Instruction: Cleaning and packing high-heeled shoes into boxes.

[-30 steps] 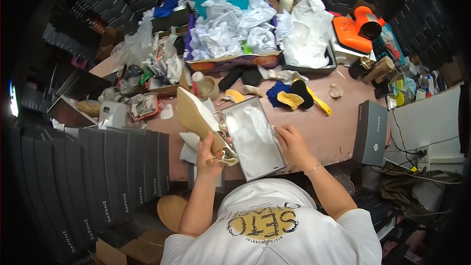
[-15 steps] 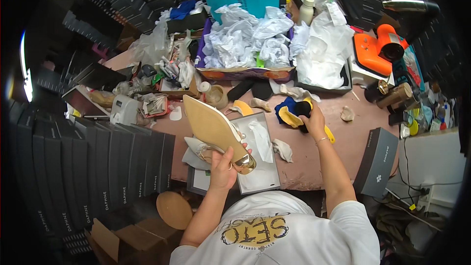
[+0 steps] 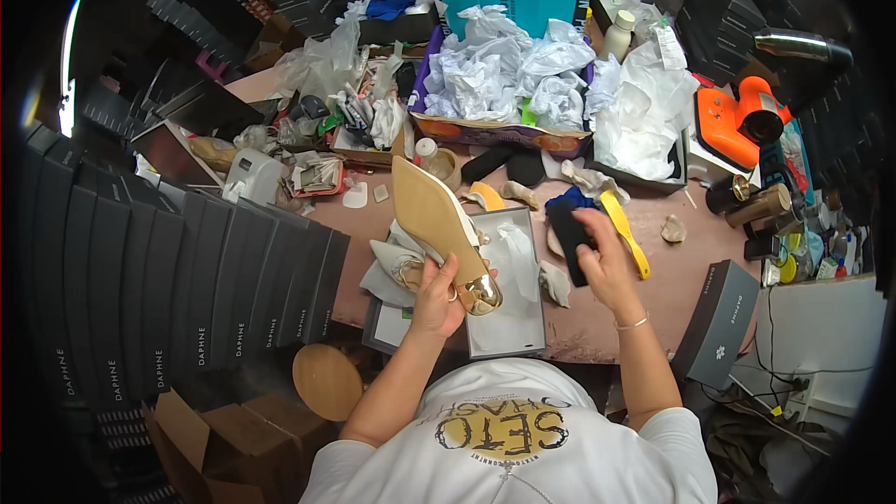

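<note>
My left hand (image 3: 439,301) is closed around a heeled shoe (image 3: 425,215), holding it with the tan sole facing up, the toe away from me and the shiny gold heel near my fingers. My right hand (image 3: 611,266) grips a black oblong block (image 3: 567,243), perhaps a brush or sponge, to the right of the shoe. Beyond that hand are a blue cloth (image 3: 571,198) and a yellow-handled tool (image 3: 627,235). Below the held shoe lies an open shoebox (image 3: 509,329) with white paper. A second pale shoe (image 3: 392,261) rests beside it, partly hidden.
Crumpled white paper fills a purple-sided box (image 3: 499,133) at the back. Grey shoeboxes (image 3: 233,299) stand in a row at left, and another shoebox (image 3: 719,322) stands at right. An orange device (image 3: 728,126) sits back right. Crumpled cloth scraps (image 3: 554,284) lie on the pink tabletop (image 3: 597,331).
My right hand has drawn the black block off the blue and yellow cloths, toward me and the shoe. The held shoe has turned slightly more upright. The whole view has shifted a little.
</note>
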Demonstrator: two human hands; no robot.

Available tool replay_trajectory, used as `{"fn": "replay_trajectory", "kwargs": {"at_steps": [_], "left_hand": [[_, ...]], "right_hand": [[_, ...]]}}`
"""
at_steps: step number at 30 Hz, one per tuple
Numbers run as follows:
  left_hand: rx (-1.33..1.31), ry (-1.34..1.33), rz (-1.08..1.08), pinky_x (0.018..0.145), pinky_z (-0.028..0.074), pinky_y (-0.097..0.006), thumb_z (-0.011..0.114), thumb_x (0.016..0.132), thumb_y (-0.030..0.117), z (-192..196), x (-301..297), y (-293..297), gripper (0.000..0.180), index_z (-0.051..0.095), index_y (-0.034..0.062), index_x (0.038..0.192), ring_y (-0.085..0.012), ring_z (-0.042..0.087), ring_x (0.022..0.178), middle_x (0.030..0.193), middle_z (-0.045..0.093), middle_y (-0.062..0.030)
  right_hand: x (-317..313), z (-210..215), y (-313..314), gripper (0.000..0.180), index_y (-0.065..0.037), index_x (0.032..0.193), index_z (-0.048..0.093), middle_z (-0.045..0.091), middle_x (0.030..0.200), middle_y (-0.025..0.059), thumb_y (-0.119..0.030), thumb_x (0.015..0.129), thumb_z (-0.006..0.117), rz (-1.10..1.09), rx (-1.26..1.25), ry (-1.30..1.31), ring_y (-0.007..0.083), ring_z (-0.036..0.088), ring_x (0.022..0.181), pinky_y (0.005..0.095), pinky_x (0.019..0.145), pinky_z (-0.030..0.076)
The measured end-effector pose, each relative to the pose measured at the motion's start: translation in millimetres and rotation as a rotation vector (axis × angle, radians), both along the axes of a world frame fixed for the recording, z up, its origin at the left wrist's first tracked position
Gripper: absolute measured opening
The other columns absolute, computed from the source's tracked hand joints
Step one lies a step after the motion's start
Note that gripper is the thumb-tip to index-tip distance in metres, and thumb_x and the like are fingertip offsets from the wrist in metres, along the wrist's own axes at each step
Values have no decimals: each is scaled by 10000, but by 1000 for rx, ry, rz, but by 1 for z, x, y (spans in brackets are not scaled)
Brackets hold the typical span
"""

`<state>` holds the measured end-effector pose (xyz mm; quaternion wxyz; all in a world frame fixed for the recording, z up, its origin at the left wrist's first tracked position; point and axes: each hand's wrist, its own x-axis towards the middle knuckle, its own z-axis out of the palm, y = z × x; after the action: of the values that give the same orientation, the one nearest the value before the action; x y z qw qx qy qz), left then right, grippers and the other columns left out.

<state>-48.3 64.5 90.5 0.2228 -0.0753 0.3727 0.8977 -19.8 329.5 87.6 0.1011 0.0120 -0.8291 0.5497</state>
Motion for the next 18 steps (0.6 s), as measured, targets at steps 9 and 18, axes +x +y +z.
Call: {"fn": "replay_trajectory", "kwargs": {"at_steps": [9,18], "left_hand": [[-34,17,24,904,525,-471,473,982,147,-1,0,-12,406,334,127,1363,-278,571,1090,1268,504,-133],[-68,36,98,871,537,-431,503,969,120,9,-1,-24,418,341,135,1354,-217,578,1046,1220,525,-89]], "right_hand": [[88,11,-126,593,-42,1277,518,522,1097,157,-22,698,643,245,266,-23,329,533,996,406,858,449],[75,-6,-122,531,-103,1154,628,578,1069,88,-7,632,660,149,556,209,266,556,932,385,761,426]]}}
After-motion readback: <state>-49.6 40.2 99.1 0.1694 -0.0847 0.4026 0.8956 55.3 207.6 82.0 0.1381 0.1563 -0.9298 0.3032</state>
